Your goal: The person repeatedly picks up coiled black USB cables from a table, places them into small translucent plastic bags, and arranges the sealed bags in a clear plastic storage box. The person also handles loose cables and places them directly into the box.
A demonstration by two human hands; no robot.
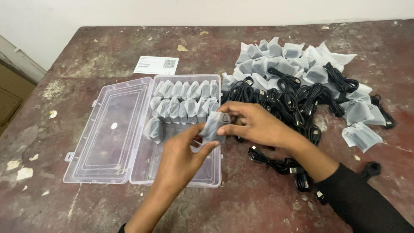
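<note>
Your left hand [181, 157] and right hand [254, 125] share one small grey pouch [214, 126], each grip closed on it with fingertips, above the right edge of the clear plastic box [142, 172]. Two rows of like pouches [185, 101] fill its far end. Black cables [293, 101] and loose pouches lie right, on the worn counter [108, 51]; a white card [156, 65] lies beyond the box.
</note>
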